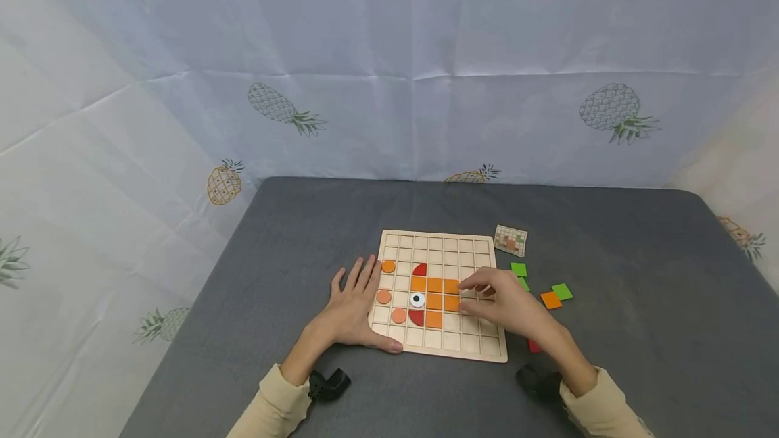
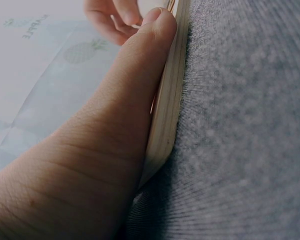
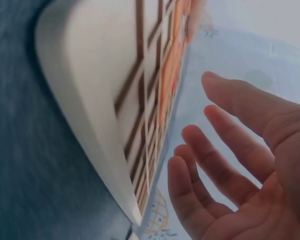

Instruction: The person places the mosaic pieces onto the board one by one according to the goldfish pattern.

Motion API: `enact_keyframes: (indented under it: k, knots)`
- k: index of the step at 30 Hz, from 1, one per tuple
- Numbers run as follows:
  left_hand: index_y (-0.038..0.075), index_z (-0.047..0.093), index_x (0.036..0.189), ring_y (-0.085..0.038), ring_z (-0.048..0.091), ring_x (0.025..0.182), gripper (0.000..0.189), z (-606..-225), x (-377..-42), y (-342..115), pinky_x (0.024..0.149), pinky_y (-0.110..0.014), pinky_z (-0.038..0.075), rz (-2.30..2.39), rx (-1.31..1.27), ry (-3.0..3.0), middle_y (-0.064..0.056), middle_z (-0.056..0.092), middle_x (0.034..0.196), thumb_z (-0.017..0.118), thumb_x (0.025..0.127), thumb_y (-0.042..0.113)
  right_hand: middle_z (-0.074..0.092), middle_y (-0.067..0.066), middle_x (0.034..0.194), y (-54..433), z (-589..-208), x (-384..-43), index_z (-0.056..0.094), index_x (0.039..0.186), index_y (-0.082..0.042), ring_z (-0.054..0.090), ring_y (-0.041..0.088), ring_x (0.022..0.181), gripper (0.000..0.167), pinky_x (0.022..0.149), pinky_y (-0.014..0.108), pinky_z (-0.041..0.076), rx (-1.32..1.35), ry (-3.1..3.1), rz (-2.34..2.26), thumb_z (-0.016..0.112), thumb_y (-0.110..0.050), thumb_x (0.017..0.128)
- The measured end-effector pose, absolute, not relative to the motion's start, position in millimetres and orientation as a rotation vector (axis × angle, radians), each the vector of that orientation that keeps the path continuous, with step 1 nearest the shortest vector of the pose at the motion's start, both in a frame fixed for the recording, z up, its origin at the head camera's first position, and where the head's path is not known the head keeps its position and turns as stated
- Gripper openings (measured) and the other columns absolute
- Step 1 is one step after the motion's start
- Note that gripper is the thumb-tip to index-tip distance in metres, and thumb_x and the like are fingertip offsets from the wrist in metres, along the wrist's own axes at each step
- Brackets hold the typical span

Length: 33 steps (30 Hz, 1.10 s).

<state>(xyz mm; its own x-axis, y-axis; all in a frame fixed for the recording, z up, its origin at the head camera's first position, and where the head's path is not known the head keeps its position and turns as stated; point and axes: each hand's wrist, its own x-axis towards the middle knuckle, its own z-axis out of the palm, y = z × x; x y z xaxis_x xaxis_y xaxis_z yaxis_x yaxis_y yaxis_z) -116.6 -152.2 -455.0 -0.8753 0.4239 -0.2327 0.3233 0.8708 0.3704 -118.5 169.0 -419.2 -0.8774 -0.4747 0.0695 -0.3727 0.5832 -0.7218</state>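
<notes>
A wooden grid board [image 1: 475, 346] lies on the grey table. Orange square tiles [image 1: 435, 301] sit in its middle cells, beside a white disc with a black eye [image 1: 416, 300] and two red quarter-round tiles [image 1: 416, 318]. Three orange-toned discs [image 1: 384, 297] are at the board's left. My left hand [image 1: 351, 309] rests with spread fingers on the left edge and its thumb along the near edge [image 2: 167, 110]. Over the board's right half hovers my right hand [image 1: 508, 299], thumb and fingers apart with nothing between them, fingertips close to the rightmost orange tiles.
Right of the board lie green tiles [image 1: 562, 291], a loose orange tile [image 1: 550, 300] and a red piece [image 1: 534, 346] partly hidden by the right forearm. A small picture card [image 1: 510, 240] is at the board's far right corner. A pineapple-print curtain [image 1: 426, 120] hangs behind the table.
</notes>
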Motion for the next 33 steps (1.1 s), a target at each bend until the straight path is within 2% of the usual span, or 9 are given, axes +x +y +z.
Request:
enact_keyframes:
  k: [9, 17, 24, 30, 33]
  knots:
    - [0.003, 0.001, 0.175, -0.045, 0.001, 0.172, 0.155, -456, -116, -153, 0.13, -0.076, 0.006, 0.466, 0.563, 2.734, -0.02, -0.001, 0.184, 0.088, 0.069, 0.077, 0.081, 0.009, 0.108, 196, -411, -113, 0.083, 0.112, -0.005, 0.073, 0.027, 0.092, 0.026, 0.075, 0.03, 0.062, -0.728, 2.824, -1.171, 0.09, -0.009, 0.087]
    - [0.002, 0.002, 0.175, -0.045, 0.001, 0.172, 0.155, -455, -116, -153, 0.13, -0.076, 0.005, 0.475, 0.561, 2.735, -0.02, -0.001, 0.184, 0.088, 0.069, 0.077, 0.081, 0.009, 0.113, 225, -411, -107, 0.084, 0.115, -0.007, 0.073, 0.026, 0.093, 0.03, 0.074, 0.03, 0.06, -0.659, 2.894, -1.11, 0.092, -0.013, 0.087]
    - [0.002, 0.002, 0.175, -0.045, 0.001, 0.172, 0.155, -456, -117, -153, 0.13, -0.076, 0.006, 0.472, 0.558, 2.739, -0.02, 0.0, 0.184, 0.088, 0.069, 0.077, 0.081, 0.009, 0.116, 243, -413, -104, 0.085, 0.114, -0.009, 0.077, 0.032, 0.099, 0.031, 0.076, 0.029, 0.063, -0.601, 2.94, -1.069, 0.093, -0.015, 0.085]
    - [0.003, 0.002, 0.175, -0.044, 0.001, 0.172, 0.155, -456, -117, -153, 0.13, -0.075, 0.007, 0.465, 0.558, 2.742, -0.019, 0.0, 0.185, 0.088, 0.069, 0.077, 0.082, 0.01, 0.113, 258, -419, -102, 0.085, 0.112, -0.009, 0.075, 0.01, 0.091, 0.033, 0.07, 0.026, 0.06, -0.598, 2.972, -1.083, 0.096, -0.012, 0.081]
    - [0.003, 0.002, 0.175, -0.044, 0.001, 0.172, 0.155, -456, -117, -153, 0.13, -0.075, 0.007, 0.465, 0.56, 2.743, -0.019, 0.0, 0.185, 0.088, 0.069, 0.078, 0.082, 0.011, 0.112, 266, -423, -101, 0.084, 0.112, -0.007, 0.072, 0.005, 0.09, 0.034, 0.069, 0.025, 0.061, -0.581, 2.975, -1.072, 0.096, -0.011, 0.08]
